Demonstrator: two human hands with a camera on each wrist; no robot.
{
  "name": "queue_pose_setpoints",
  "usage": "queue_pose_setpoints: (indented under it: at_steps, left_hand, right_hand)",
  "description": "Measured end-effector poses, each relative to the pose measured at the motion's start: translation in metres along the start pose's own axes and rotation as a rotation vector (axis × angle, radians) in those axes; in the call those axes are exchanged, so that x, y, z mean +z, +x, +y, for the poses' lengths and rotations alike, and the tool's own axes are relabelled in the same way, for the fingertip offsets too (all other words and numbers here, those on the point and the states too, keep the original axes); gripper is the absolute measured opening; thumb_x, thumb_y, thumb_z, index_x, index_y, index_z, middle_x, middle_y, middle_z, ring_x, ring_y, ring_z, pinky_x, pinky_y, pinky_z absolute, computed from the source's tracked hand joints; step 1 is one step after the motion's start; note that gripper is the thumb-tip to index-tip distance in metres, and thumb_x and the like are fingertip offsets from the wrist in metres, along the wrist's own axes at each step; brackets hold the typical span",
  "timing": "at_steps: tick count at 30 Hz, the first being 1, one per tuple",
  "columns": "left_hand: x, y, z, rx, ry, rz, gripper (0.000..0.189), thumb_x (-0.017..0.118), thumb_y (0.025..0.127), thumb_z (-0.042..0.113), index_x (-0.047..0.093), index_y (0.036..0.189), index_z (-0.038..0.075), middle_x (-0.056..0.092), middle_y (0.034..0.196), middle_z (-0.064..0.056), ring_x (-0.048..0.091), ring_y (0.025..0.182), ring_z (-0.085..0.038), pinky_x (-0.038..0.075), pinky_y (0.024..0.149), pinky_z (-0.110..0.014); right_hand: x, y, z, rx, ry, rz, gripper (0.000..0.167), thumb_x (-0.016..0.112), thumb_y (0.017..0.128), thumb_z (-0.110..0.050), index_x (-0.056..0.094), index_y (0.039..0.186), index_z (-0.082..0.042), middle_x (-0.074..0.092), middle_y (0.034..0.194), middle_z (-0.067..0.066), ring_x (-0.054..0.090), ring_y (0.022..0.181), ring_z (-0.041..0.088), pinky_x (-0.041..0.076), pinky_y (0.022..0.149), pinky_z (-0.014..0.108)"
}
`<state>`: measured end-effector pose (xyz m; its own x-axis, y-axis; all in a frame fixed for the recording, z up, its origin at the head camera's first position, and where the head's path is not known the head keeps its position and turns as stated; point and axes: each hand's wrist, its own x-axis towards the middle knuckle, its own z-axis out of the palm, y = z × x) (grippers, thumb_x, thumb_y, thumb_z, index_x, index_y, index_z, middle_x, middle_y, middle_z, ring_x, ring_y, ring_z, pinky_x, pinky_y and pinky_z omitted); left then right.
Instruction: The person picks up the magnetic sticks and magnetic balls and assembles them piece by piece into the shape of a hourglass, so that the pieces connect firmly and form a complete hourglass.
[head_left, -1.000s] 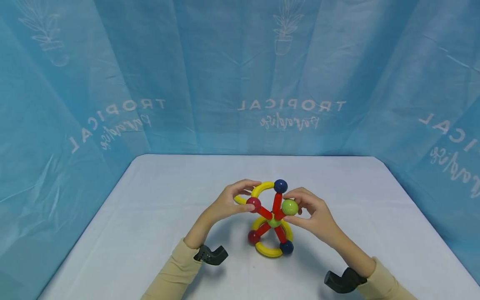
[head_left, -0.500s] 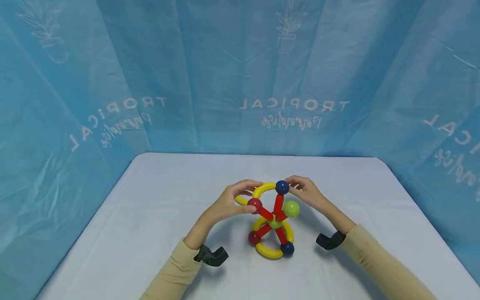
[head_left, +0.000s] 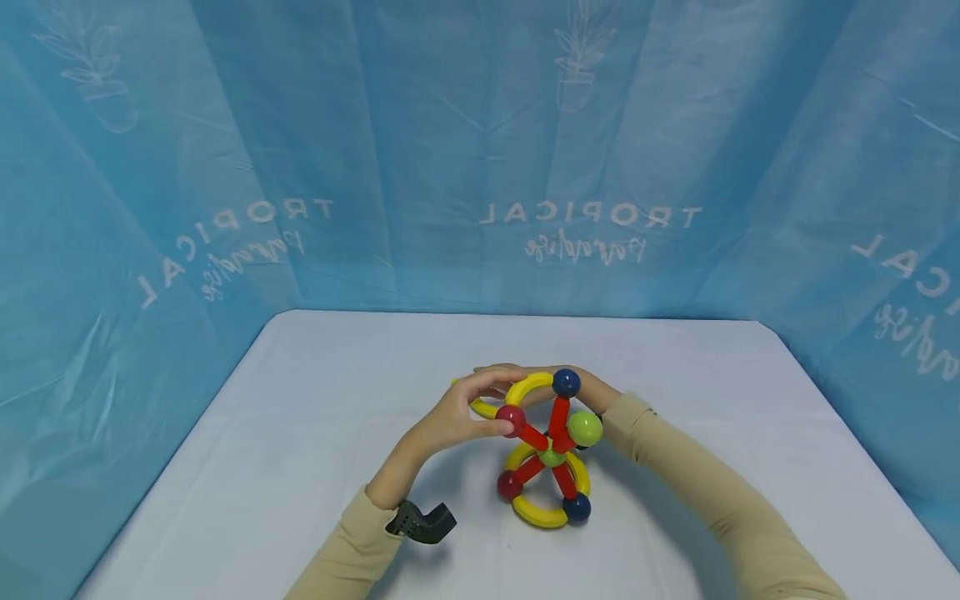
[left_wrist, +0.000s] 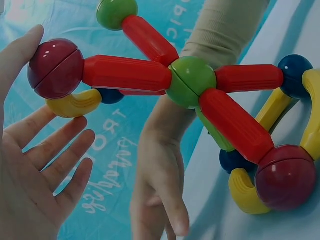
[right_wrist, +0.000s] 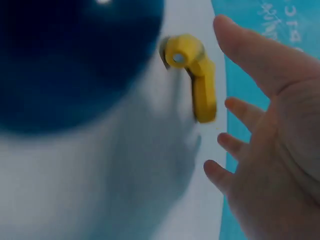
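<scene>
A magnetic ball-and-stick structure [head_left: 558, 417] stands upright on a ring of yellow curved rods. Red sticks [left_wrist: 127, 74] fan out from its green centre ball [left_wrist: 191, 82]. My left hand [head_left: 459, 417] holds an upper dark red ball [left_wrist: 56, 69], thumb against it and fingers by the yellow curved rod [left_wrist: 75, 103] joined there. My right hand [right_wrist: 277, 135] reaches leftward behind the structure, its fingers spread apart around nothing. Near them on the table lie loose yellow curved rods [right_wrist: 202, 85]. In the head view the structure and left hand partly hide this hand.
An upper navy ball [head_left: 566, 383] and a light green ball [head_left: 585, 428] top other red sticks, close to my right forearm. The white table [head_left: 337, 375] meets a blue printed curtain [head_left: 450, 167] at the back and sides.
My right hand has let go of the light green ball, risen past the navy ball and swung left behind the structure. My left hand keeps its hold on the dark red ball.
</scene>
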<state>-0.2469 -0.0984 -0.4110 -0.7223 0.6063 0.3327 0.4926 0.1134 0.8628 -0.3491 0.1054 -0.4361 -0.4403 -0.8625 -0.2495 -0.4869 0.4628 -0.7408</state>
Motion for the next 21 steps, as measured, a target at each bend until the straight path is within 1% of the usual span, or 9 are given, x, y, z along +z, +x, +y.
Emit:
queue_pose_setpoints:
  at_steps: [3, 5, 8, 10, 13, 16, 18, 19, 21]
  left_hand:
    - [0.0, -0.002, 0.0, -0.017, -0.036, -0.009, 0.063, 0.07, 0.082, 0.044, 0.053, 0.133, 0.011, 0.056, 0.132, -0.01, 0.054, 0.111, -0.023, 0.041, 0.099, -0.061]
    - [0.001, -0.004, 0.0, -0.031, -0.057, -0.008, 0.062, 0.071, 0.082, 0.04, 0.053, 0.133, 0.011, 0.057, 0.13, -0.011, 0.054, 0.11, -0.023, 0.04, 0.1, -0.062]
    - [0.002, -0.004, 0.0, -0.033, -0.066, -0.008, 0.06, 0.071, 0.082, 0.035, 0.053, 0.133, 0.009, 0.055, 0.131, -0.012, 0.054, 0.109, -0.024, 0.039, 0.1, -0.063]
    - [0.002, -0.003, 0.001, -0.024, -0.055, -0.009, 0.059, 0.071, 0.083, 0.033, 0.053, 0.133, 0.009, 0.055, 0.132, -0.013, 0.054, 0.11, -0.025, 0.04, 0.1, -0.062]
    - [0.001, -0.001, 0.002, -0.007, -0.017, -0.009, 0.06, 0.07, 0.083, 0.037, 0.053, 0.133, 0.009, 0.056, 0.132, -0.012, 0.055, 0.111, -0.025, 0.042, 0.099, -0.059]
    - [0.001, 0.0, 0.004, 0.01, 0.014, -0.01, 0.062, 0.069, 0.083, 0.043, 0.053, 0.133, 0.011, 0.056, 0.133, -0.01, 0.055, 0.113, -0.024, 0.044, 0.098, -0.056]
    - [0.0, 0.001, 0.003, 0.018, 0.031, -0.01, 0.064, 0.069, 0.082, 0.046, 0.053, 0.133, 0.012, 0.057, 0.132, -0.008, 0.054, 0.114, -0.023, 0.045, 0.097, -0.053]
    - [-0.001, 0.001, 0.003, 0.022, 0.036, -0.01, 0.064, 0.069, 0.082, 0.046, 0.053, 0.133, 0.012, 0.057, 0.132, -0.008, 0.054, 0.115, -0.022, 0.045, 0.097, -0.052]
    - [-0.001, 0.001, 0.002, 0.023, 0.044, -0.007, 0.064, 0.069, 0.082, 0.046, 0.053, 0.133, 0.012, 0.057, 0.132, -0.008, 0.054, 0.115, -0.021, 0.045, 0.098, -0.051]
  right_hand:
    - [0.004, 0.016, 0.034, 0.063, -0.035, -0.036, 0.06, 0.061, 0.087, -0.05, 0.047, 0.139, -0.022, 0.047, 0.143, -0.001, 0.047, 0.125, 0.012, 0.043, 0.102, 0.037]
    - [0.008, 0.023, 0.046, 0.148, -0.1, -0.035, 0.057, 0.058, 0.085, -0.057, 0.053, 0.132, -0.024, 0.053, 0.136, -0.001, 0.051, 0.117, 0.011, 0.045, 0.097, 0.036]
    - [0.011, 0.021, 0.028, 0.305, -0.112, -0.038, 0.057, 0.061, 0.085, -0.052, 0.053, 0.132, -0.021, 0.052, 0.139, 0.004, 0.049, 0.121, 0.017, 0.041, 0.103, 0.044]
    - [0.013, 0.015, 0.009, 0.338, -0.101, -0.037, 0.056, 0.062, 0.087, -0.043, 0.05, 0.136, -0.018, 0.048, 0.143, 0.007, 0.046, 0.126, 0.021, 0.036, 0.108, 0.047]
    - [0.014, 0.006, 0.0, 0.308, -0.092, -0.027, 0.049, 0.06, 0.091, -0.034, 0.052, 0.135, -0.015, 0.051, 0.141, 0.007, 0.047, 0.125, 0.022, 0.036, 0.108, 0.047]
    - [0.014, -0.002, 0.006, 0.296, -0.128, -0.007, 0.041, 0.058, 0.093, -0.028, 0.053, 0.13, -0.012, 0.053, 0.136, 0.008, 0.048, 0.12, 0.021, 0.037, 0.107, 0.046]
    - [0.013, -0.011, 0.01, 0.311, -0.135, -0.002, 0.042, 0.058, 0.092, -0.026, 0.051, 0.131, -0.01, 0.052, 0.134, 0.009, 0.046, 0.119, 0.022, 0.035, 0.108, 0.047]
    - [0.013, -0.017, 0.013, 0.333, -0.131, 0.017, 0.042, 0.058, 0.092, -0.027, 0.051, 0.13, -0.01, 0.053, 0.132, 0.009, 0.046, 0.118, 0.023, 0.035, 0.108, 0.048]
    - [0.014, -0.028, 0.023, 0.332, -0.114, 0.056, 0.043, 0.059, 0.092, -0.03, 0.051, 0.13, -0.012, 0.054, 0.128, 0.008, 0.046, 0.116, 0.022, 0.035, 0.108, 0.05]
